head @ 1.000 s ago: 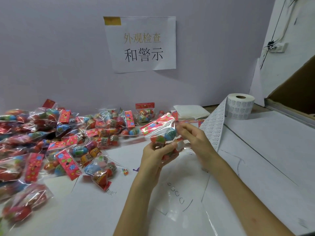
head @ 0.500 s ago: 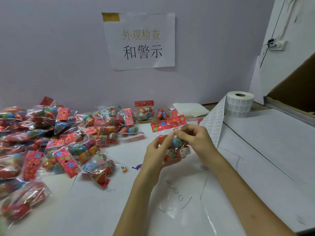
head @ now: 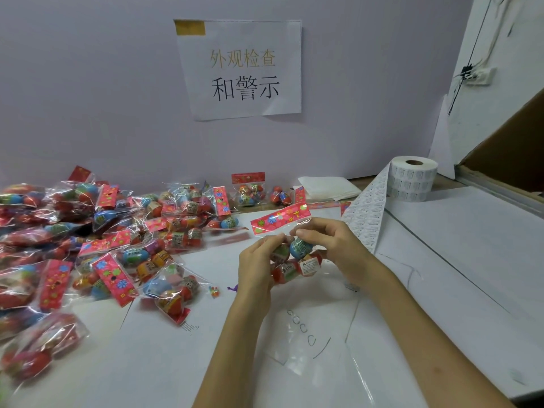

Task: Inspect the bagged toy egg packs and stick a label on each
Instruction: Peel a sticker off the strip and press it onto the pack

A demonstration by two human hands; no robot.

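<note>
You are on the check-and-label step. The egg pack [head: 290, 260] you hold up, left of the label roll [head: 413, 178] and nearer to you, seems to carry a white warning label [head: 307, 265] on its lower front. Your left hand [head: 255, 269] curls round the pack's left side. Your right hand [head: 329, 245] pinches its top with bent fingers, just beside the strip [head: 368, 213] trailing from the roll. Next, I judge, you set it apart from the pile [head: 123, 231] far left of the roll and peel a fresh label.
</note>
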